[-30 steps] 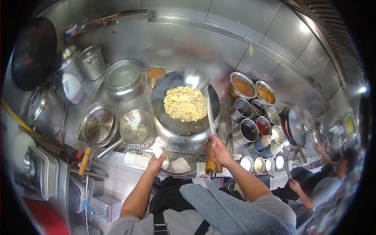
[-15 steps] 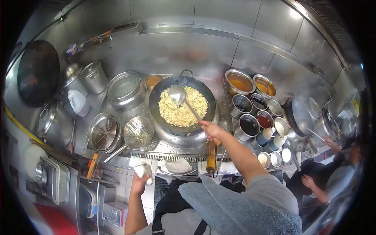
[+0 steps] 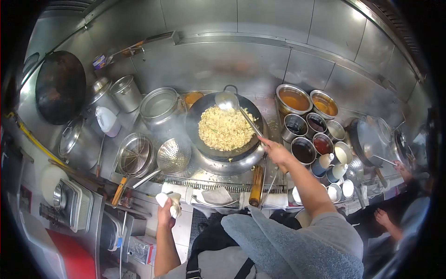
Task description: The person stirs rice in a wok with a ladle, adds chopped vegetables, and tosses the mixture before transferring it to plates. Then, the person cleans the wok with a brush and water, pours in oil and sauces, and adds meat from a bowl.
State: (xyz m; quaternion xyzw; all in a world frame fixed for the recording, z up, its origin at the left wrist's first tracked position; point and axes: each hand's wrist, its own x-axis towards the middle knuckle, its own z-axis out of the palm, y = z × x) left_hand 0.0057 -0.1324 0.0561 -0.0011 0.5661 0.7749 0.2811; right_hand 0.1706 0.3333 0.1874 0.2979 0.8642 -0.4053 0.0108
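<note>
At the center of the range, wok point(image 3: 191, 125): seated on the burner ring point(image 3: 223, 166), loop handle at the far rim; set level, left ungripped.
Fried rice point(image 3: 224, 132): heaped inside the wok, just in front of the ladle bowl; spread more broadly than one second ago.
Ladle point(image 3: 226, 101): held with bowl turned down above the far edge of the rice, close to the far rim; shifted outward from over the rice (position of half a second ago); slanted toward the near right along the handle.
Right hand point(image 3: 278, 156): clenched around the ladle handle, extended past the near right side of the wok; on the same handle as half a second ago.
Left hand point(image 3: 165, 215): closed on a bunched white cloth point(image 3: 173, 203), in front of the counter edge, well apart from the wok; lowered away from the edge since one second ago.
Perforated skimmer point(image 3: 174, 156): laid left of the wok, handle pointed toward the near left.
Bundled brush point(image 3: 256, 188): laid in front of the wok, to the right.
Sauce pots point(image 3: 304, 151): clustered right of the wok, filled with dark and red liquids.
</note>
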